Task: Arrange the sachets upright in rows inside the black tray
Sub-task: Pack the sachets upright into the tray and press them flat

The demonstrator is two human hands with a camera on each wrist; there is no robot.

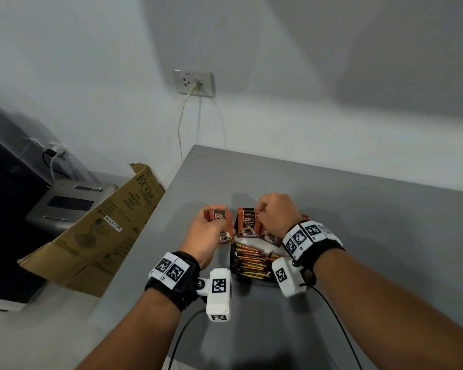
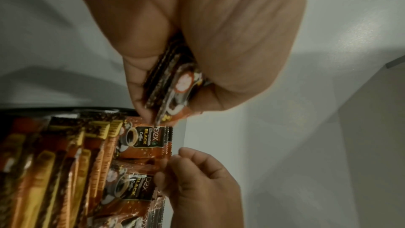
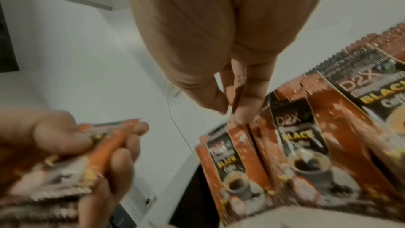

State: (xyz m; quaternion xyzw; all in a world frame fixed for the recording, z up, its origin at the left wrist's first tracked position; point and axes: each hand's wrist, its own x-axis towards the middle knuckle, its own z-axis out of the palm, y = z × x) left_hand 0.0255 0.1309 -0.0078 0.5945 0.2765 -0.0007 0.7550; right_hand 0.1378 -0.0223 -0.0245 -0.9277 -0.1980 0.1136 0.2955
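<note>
On the grey table stands a black tray (image 1: 232, 260) holding a row of gold-and-brown stick sachets (image 1: 251, 260) on edge. At its far end, orange D2X black coffee sachets (image 1: 249, 222) stand upright. My right hand (image 1: 262, 212) pinches the top edge of one of them (image 3: 228, 153); thumb and fingertips (image 3: 241, 110) meet there. Left of the tray, my left hand (image 1: 214, 222) grips a small bundle of the same orange sachets (image 2: 175, 86), held above the table. The tray's floor and its right side are hidden by sachets and my right wrist.
The table's left edge (image 1: 171, 198) runs close beside my left hand. Beyond it lean a flattened cardboard box (image 1: 99, 231) and a grey device (image 1: 67, 201). A wall outlet (image 1: 193, 82) with a hanging cable sits behind. Bare tabletop (image 1: 372, 236) lies right of the tray.
</note>
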